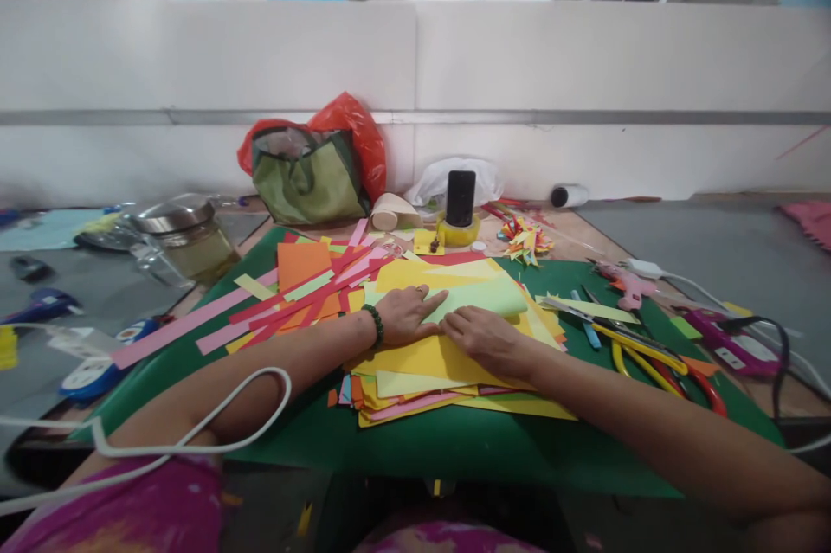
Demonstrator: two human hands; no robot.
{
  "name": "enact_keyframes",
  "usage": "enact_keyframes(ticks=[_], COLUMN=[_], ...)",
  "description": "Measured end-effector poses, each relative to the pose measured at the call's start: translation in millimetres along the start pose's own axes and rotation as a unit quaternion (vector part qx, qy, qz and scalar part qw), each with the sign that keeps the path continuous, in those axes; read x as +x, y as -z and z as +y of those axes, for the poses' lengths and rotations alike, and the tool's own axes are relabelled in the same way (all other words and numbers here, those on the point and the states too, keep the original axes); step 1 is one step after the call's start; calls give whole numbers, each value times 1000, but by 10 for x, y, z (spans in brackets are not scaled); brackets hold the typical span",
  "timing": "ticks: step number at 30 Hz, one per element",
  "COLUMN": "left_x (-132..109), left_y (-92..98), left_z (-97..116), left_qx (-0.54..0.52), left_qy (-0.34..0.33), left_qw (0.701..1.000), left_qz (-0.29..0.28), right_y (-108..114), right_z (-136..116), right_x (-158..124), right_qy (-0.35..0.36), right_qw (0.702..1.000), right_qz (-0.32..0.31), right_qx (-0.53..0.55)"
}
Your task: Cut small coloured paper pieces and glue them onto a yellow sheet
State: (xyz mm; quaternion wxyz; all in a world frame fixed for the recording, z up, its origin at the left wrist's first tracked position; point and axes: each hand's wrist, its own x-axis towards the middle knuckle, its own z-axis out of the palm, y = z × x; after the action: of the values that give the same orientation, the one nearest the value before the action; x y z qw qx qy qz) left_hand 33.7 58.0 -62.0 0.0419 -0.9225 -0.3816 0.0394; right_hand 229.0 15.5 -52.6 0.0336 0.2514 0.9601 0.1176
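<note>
A pale green sheet of paper (494, 297), seemingly folded over, lies on a stack of coloured paper (406, 360), mostly yellow. My left hand (403, 316) rests on the left end of this sheet, its index finger and thumb stretched out and apart. My right hand (486, 340) is closed, with bent fingers pressed together at the sheet's near edge, close to my left thumb. What lies under the right fingertips is hidden. Beneath the stack is a green mat (286, 440). Pink, red and orange paper strips (305, 293) are piled left of my hands.
Right of the stack lie scissors with yellow handles (640, 350), a blue pen (586, 321) and a pink glue gun (627, 283). Behind stand a phone (460, 198), a green bag (308, 181) and a glass jug (195, 246). A white cable (260, 440) crosses over my left arm.
</note>
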Motion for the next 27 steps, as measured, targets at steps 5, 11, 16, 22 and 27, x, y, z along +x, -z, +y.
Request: enact_keyframes(ticks=[5,11,16,22,27], left_x=[1,-6,-19,-428,-941], left_y=[8,70,131,55,58], left_z=[-7,11,53,-23,-58], left_qx=[8,26,61,45,20], left_qy=[-6,-27,-180,-151,-61], left_qw=[1000,999,982,987,998], left_qz=[-9,-5,-22,7,-16], right_y=[-172,-325,-337,-308,-328], right_z=[13,184,224,200,190], right_x=[-253,-667,-746,-757,-757], right_qy=[-28,-79,-98,-96,-100], right_qw=[998,994,993,993,993], right_qz=[19,21,8,15,18], right_qx=[-46,-66,-62,-62,-52])
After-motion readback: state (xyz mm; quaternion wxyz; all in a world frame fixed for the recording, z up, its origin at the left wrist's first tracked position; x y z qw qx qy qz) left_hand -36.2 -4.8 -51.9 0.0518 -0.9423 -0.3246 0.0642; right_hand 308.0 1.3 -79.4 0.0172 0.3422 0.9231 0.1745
